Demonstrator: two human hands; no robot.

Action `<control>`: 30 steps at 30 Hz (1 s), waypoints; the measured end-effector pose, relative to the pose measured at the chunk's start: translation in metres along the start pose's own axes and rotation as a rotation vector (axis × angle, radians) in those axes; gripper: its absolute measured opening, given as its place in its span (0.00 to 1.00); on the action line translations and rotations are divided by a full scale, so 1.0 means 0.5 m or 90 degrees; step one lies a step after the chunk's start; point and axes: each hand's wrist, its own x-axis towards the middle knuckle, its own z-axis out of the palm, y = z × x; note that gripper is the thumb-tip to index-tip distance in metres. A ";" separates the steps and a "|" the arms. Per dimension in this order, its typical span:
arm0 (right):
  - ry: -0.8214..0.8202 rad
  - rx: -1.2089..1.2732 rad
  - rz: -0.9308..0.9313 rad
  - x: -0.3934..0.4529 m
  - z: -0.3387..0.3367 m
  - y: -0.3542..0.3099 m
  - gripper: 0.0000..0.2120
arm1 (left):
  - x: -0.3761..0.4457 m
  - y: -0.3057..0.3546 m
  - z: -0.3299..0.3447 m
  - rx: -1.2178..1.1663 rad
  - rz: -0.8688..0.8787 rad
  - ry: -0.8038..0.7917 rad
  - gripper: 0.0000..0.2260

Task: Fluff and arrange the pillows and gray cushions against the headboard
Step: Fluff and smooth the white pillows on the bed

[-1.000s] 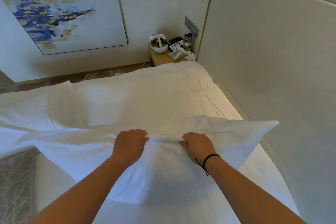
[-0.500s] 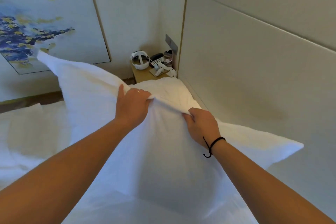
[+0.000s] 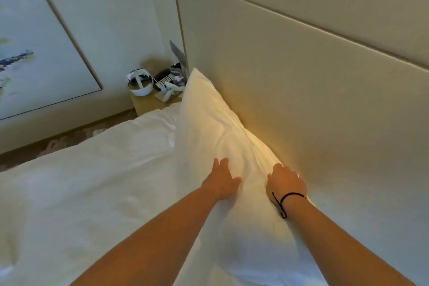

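Here my left hand [image 3: 223,181] lies flat on the front of the white pillow [image 3: 216,127], fingers spread and straight. My right hand [image 3: 286,181], a black cord at its wrist, curls over the pillow's upper edge where it leans against the beige headboard [image 3: 301,90], standing on the white bed [image 3: 97,181].

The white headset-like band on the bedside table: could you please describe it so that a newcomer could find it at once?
Start at the tall beige padded headboard and follow its left edge down to the small wooden bedside table wedged in the corner beyond the white pillow. The white ring-shaped band sits on the table's left part; unlike the flat, small items beside it, it is round, hollow and stands tallest.
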 end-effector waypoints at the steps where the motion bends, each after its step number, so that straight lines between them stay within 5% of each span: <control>1: -0.001 -0.008 -0.014 -0.004 0.019 0.012 0.15 | 0.004 -0.010 0.034 0.002 -0.009 -0.013 0.34; 5: 0.038 0.020 -0.054 -0.011 0.033 0.015 0.27 | 0.025 -0.018 0.085 0.031 -0.006 0.011 0.31; 15: 0.142 -0.011 -0.214 -0.052 0.042 -0.064 0.29 | -0.032 -0.123 0.065 -0.008 0.062 0.015 0.29; 19: 0.159 0.023 -0.341 -0.118 0.078 -0.176 0.29 | -0.148 -0.273 0.055 -0.094 -0.056 0.064 0.25; 30: -0.277 0.042 -0.656 -0.399 0.273 -0.549 0.17 | -0.587 -0.708 -0.051 -0.226 -0.382 0.353 0.15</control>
